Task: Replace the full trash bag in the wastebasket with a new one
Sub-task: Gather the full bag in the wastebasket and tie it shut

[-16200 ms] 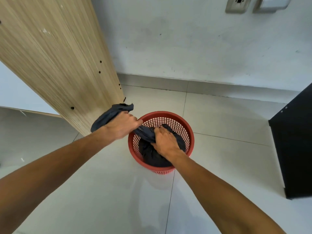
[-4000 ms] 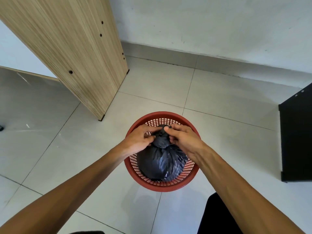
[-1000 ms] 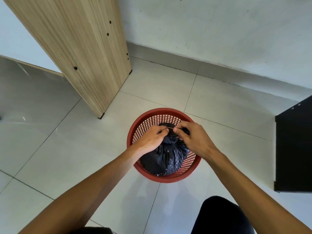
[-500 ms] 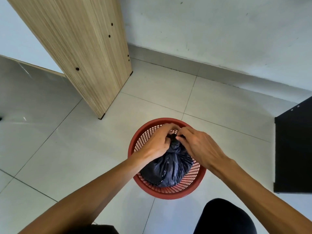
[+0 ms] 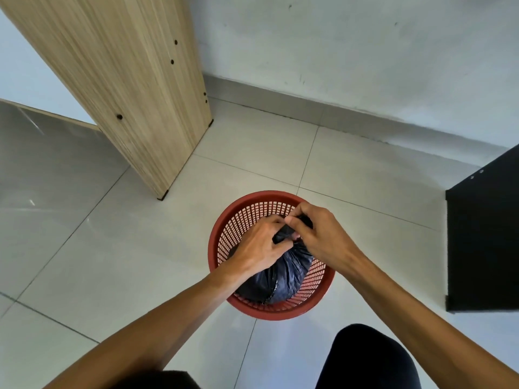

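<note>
Bare tiled floor (image 5: 118, 248) lay around the wastebasket (image 5: 222, 231); a wooden panel (image 5: 134, 80) stood near its left, a black cabinet (image 5: 483, 242) right.

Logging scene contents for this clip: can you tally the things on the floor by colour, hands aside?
Red: 1, the wastebasket
Black: 2, the trash bag inside it and the cabinet at right
Wood-tone: 1, the panel at left
Total: 4
</note>
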A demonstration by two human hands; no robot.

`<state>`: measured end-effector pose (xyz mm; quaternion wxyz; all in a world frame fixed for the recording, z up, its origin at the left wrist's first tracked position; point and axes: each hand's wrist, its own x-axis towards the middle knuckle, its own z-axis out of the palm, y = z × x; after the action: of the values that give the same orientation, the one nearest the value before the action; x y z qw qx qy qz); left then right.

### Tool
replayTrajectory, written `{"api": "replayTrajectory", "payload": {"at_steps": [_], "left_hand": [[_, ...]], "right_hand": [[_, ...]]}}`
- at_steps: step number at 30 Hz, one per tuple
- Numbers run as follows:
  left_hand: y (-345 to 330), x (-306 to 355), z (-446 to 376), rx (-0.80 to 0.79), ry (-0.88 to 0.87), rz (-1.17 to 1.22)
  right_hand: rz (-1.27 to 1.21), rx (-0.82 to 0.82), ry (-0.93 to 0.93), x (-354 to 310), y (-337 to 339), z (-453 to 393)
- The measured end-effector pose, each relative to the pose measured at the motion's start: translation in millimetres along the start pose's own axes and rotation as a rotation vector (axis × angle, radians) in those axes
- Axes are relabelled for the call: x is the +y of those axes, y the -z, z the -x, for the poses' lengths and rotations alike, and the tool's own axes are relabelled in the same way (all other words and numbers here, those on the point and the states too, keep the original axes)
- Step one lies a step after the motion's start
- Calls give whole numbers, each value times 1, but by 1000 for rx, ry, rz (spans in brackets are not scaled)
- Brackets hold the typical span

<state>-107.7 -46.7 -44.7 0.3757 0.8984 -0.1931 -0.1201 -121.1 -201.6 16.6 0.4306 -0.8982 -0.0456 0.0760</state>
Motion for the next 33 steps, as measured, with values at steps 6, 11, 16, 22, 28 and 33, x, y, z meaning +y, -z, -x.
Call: {"api": "replayTrajectory", "payload": {"at_steps": [6, 11, 16, 22, 28, 33], "left_hand": [[-3, -2, -9, -6, -3, -234], [-7, -6, -15, -19, -31, -387], [7, -13, 9, -136, -56, -469], [34, -21, 30, -330, -29, -683], [41, -26, 18, -428, -40, -704], [65, -39, 21, -132, -296, -653]], "right_hand": [[24, 63, -12, -2, 5, 2], [226, 79, 88, 2, 10, 4], [746, 34, 263, 12, 1, 9], [731, -286, 238, 14, -29, 17], [529, -427, -26, 15, -42, 10], [561, -353, -37, 23, -53, 8]]}}
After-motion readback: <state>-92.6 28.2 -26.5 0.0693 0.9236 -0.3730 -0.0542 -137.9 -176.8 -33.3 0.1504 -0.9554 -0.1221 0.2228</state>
